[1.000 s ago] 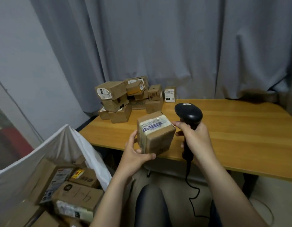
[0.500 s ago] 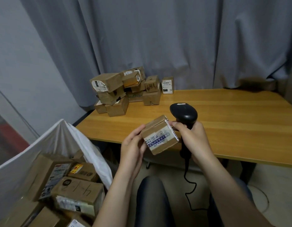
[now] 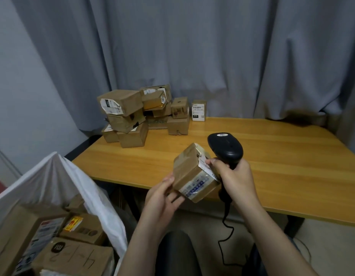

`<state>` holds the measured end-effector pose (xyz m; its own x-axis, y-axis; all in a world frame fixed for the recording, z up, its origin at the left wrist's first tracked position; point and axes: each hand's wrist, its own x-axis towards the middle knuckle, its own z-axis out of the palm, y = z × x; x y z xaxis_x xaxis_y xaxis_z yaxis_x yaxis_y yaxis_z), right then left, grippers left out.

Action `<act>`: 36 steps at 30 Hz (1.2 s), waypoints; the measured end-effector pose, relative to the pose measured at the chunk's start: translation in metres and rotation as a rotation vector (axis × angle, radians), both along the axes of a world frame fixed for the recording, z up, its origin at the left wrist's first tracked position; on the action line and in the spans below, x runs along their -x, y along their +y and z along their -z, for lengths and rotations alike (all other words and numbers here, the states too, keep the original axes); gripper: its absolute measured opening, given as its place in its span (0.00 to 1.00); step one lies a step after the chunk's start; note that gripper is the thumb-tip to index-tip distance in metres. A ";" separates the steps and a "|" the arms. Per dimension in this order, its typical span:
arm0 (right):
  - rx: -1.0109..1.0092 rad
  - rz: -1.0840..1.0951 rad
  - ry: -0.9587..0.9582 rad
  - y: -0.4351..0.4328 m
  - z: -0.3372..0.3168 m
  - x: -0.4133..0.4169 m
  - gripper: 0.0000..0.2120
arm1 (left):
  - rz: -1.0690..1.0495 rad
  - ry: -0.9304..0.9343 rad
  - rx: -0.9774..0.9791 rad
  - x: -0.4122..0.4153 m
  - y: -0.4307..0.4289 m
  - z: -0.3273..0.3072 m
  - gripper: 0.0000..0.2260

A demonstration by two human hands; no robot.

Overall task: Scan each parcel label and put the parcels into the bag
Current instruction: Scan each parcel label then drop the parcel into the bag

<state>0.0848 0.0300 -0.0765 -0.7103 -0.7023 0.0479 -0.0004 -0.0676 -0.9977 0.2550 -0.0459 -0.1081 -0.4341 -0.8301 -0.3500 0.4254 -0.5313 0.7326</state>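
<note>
1. Your left hand (image 3: pixel 162 196) holds the parcel (image 3: pixel 190 172) over the counter's (image 3: pixel 292 166) near edge. Since a moment ago it has rolled, its taped face now lower.
2. Your right hand (image 3: pixel 235 180) grips the scanner (image 3: pixel 225 147) at the parcel's 2 o'clock, touching its label (image 3: pixel 205 166).

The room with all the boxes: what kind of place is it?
Probably a small parcel-sorting corner in an ordinary curtained room: a pile of labelled parcels on a wooden table, a corded barcode scanner in the right hand, and a white bag holding boxes.
</note>
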 end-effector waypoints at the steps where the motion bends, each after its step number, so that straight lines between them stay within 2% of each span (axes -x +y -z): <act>1: -0.003 0.003 0.015 -0.006 -0.001 -0.001 0.11 | 0.007 -0.009 0.011 -0.002 -0.007 0.002 0.20; 5: -0.012 0.006 0.056 -0.030 -0.006 -0.006 0.08 | 0.045 -0.011 0.036 -0.006 -0.035 0.010 0.16; 16: -0.048 -0.041 0.263 -0.096 -0.044 -0.031 0.05 | 0.026 -0.159 0.200 -0.002 -0.100 -0.007 0.19; 18: -0.036 -0.057 0.327 -0.104 -0.057 -0.034 0.07 | 0.014 -0.145 0.207 0.001 -0.113 -0.012 0.17; 21: -0.037 -0.068 0.431 -0.117 -0.069 -0.035 0.03 | 0.054 -0.136 0.266 0.002 -0.128 -0.022 0.13; 26: -0.019 -0.039 0.558 -0.138 -0.099 -0.032 0.03 | 0.211 -0.246 0.414 0.008 -0.154 -0.056 0.29; 29: 0.058 -0.047 0.549 -0.147 -0.124 -0.034 0.05 | 0.203 -0.227 0.422 0.013 -0.169 -0.080 0.30; 33: 0.120 -0.099 0.426 -0.151 -0.166 -0.035 0.01 | 0.102 -0.168 0.483 0.007 -0.193 -0.110 0.15; 36: 0.041 -0.182 0.445 -0.141 -0.179 -0.031 0.07 | -0.038 -0.207 0.517 -0.013 -0.209 -0.128 0.18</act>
